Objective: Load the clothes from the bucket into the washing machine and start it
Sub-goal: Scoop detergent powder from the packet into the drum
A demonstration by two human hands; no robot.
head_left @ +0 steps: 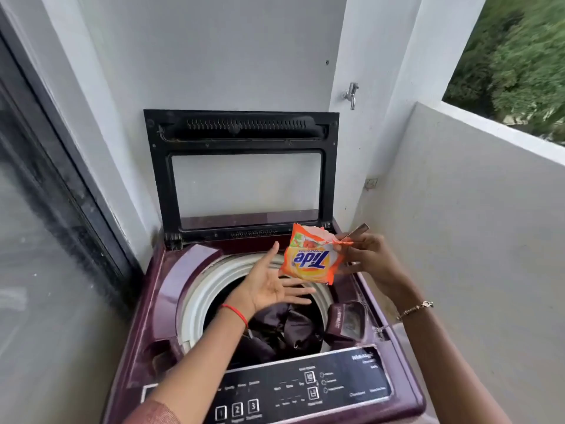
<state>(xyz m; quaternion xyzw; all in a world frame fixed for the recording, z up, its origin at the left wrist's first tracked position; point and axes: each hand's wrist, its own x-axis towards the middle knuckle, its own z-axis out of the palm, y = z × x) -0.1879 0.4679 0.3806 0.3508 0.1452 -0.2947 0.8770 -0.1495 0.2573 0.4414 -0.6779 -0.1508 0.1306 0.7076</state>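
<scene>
Washing machine (171,304): maroon top-loader in a balcony corner; control panel (305,390) along the near edge, with buttons marked 1, 2, 3 at its near left
Lid (241,169): black frame with a clear pane; raised upright against the far wall
Drum (198,301): round opening with a white rim, in the middle of the machine's top
Clothes (284,328): dark, crumpled; lying inside the drum, below and just near of the left hand; no bucket shows
Detergent packet (312,258): orange sachet printed "Tide", held upside down over the far right part of the drum; its upper edge is torn open
Right hand (367,258): grip closed on the packet's right edge, at the torn corner; fingers pinch it; a thin metal piece (356,232) sticks up from the same hand, what it is I cannot tell; a chain bracelet (415,309) on the wrist
Left hand (272,283): grip fully spread, palm up, fingers splayed; it holds nothing; it sits under and just left of the packet, above the drum; whether it touches the packet I cannot tell; a red thread (235,313) on the wrist
Tap (351,94): on the far wall, right of the lid
Glass door (36,209): left of the machine
</scene>
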